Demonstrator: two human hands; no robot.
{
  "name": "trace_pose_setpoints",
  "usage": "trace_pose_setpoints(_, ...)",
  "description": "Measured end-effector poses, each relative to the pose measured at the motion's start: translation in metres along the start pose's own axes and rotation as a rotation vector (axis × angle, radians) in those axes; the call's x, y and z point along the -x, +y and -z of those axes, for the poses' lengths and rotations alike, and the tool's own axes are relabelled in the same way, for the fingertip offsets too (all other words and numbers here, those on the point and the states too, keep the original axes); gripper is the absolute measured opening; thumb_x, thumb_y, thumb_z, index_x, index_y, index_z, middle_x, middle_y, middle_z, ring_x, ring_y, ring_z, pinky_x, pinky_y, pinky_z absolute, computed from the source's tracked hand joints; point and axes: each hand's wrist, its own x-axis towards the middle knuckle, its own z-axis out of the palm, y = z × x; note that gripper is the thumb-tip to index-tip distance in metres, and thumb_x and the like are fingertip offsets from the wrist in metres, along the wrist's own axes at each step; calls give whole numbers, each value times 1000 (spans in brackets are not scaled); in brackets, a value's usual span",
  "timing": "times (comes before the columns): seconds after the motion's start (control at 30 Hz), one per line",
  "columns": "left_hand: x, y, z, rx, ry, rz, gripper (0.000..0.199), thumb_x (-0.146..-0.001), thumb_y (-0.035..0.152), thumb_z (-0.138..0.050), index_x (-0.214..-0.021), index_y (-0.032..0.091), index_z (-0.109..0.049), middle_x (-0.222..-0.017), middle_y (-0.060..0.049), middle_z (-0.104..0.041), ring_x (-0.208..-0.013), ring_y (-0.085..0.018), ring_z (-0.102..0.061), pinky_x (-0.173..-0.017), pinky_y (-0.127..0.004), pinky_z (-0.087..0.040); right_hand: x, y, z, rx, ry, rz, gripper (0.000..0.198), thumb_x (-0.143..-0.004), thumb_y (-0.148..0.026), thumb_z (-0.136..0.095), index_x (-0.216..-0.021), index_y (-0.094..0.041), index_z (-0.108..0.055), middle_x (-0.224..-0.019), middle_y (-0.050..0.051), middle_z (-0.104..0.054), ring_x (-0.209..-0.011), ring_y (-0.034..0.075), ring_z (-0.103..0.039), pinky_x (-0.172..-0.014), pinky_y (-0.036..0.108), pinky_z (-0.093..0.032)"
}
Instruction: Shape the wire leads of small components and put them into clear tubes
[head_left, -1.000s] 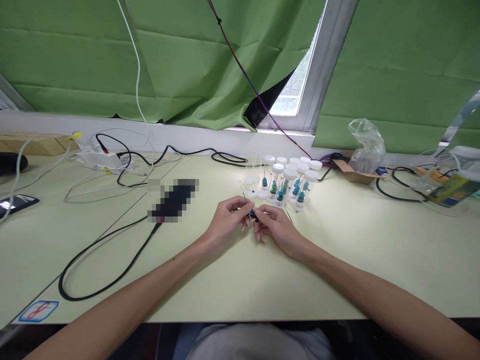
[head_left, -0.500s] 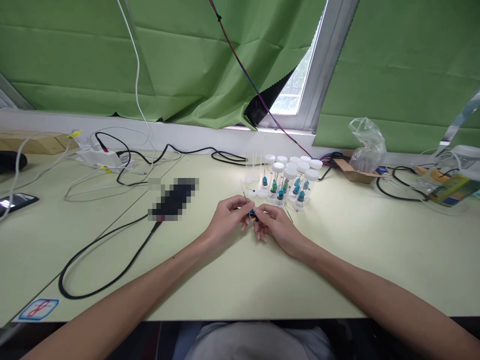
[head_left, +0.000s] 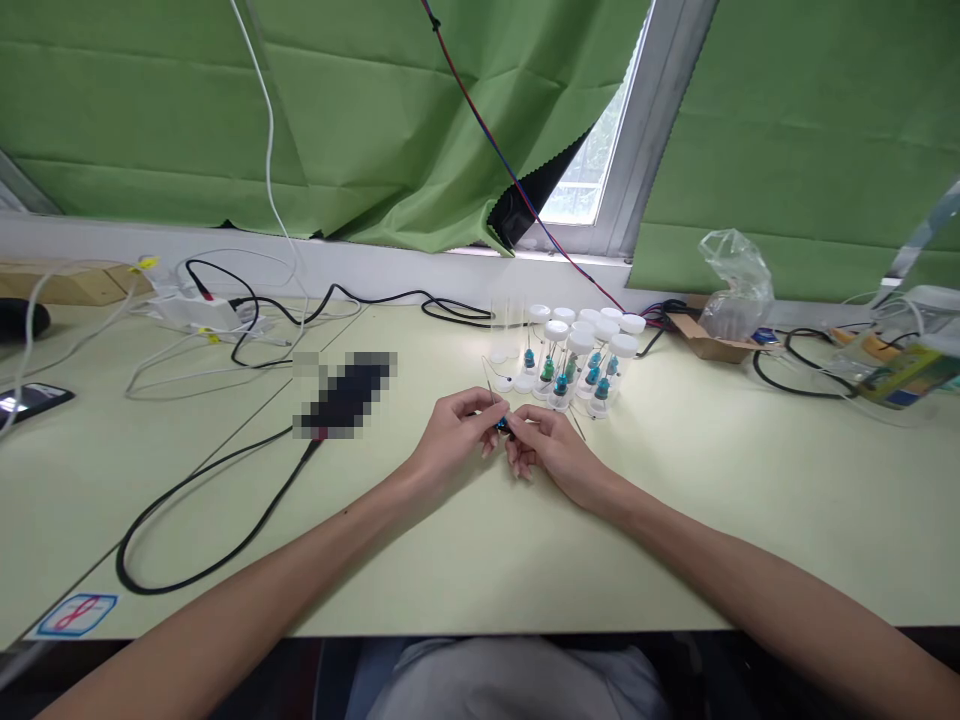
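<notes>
The single camera sits on the person's head and looks forward and down over the table [head_left: 480, 560], facing the green curtain [head_left: 187, 110] and the window [head_left: 581, 180] behind it. The left hand [head_left: 461, 430] and right hand [head_left: 551, 450] meet near the middle of the view, within arm's reach of the lens, and both forearms run in from the lower corners (the person's own clothes [head_left: 517, 685] show along the bottom edge). The framing is wide, reaching from a brown box [head_left: 82, 285] at left to a jar [head_left: 911, 375] at right.
</notes>
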Motion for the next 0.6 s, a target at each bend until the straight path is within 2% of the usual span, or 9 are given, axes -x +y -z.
trace_pose_setpoints(0.33,-3,-5,4,22,-24,-42,26,-79,43,-73,-78,17,-69,-77,-3,-62,-59,-12,-54,-58,-28,-42,0,-1,-1,-22,14,10,40,-85,-57,-65,-80,-18,-58,-65,1,-63,-52,12,-55,-50,26,-42)
trace_pose_setpoints(0.6,-4,-5,3,50,-23,-21,27,-78,43,-74,-78,17,-69,-76,-2,-62,-58,-11,-53,-56,-27,-41,-1,2,-1,-48,40,26,42,-83,-59,-66,-79,-18,-58,-65,1,-63,-51,12,-55,-49,26,-42)
